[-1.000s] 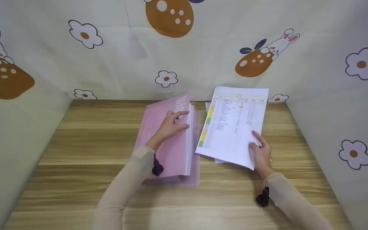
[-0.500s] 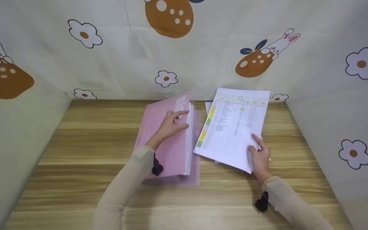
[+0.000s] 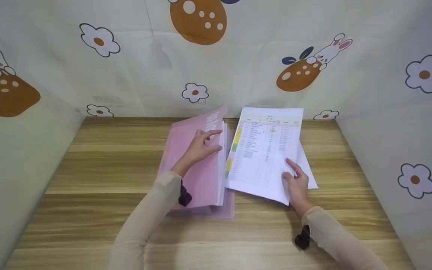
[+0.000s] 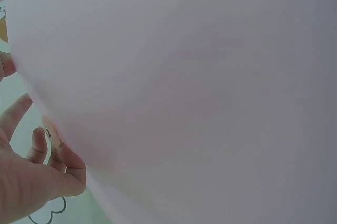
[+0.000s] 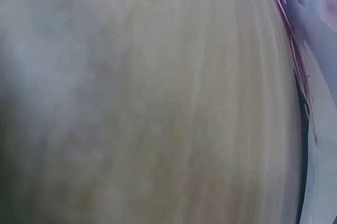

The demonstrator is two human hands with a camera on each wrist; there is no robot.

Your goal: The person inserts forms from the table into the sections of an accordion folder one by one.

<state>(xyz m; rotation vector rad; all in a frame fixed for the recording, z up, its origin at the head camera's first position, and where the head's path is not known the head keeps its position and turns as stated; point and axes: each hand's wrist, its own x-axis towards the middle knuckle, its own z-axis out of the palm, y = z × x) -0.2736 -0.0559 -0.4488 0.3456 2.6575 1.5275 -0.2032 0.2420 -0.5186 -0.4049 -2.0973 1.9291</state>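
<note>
Woodgrain tabletop (image 3: 107,161) beneath, left hand (image 3: 199,147) pinches pink folder (image 3: 199,183), right hand (image 3: 297,185) a colour-edged printed sheet (image 3: 260,165) at its three o'clock.

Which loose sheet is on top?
The printed white paper sheet, yellow and green blocks down its left edge; the other white sheet shows only partly beneath.

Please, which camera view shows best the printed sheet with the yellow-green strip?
The head view: the printed sheet shows almost whole, with only the right hand over its edge. The left wrist view shows a pale surface I cannot identify; the right wrist one, papers at its right border, unclear which.
</note>
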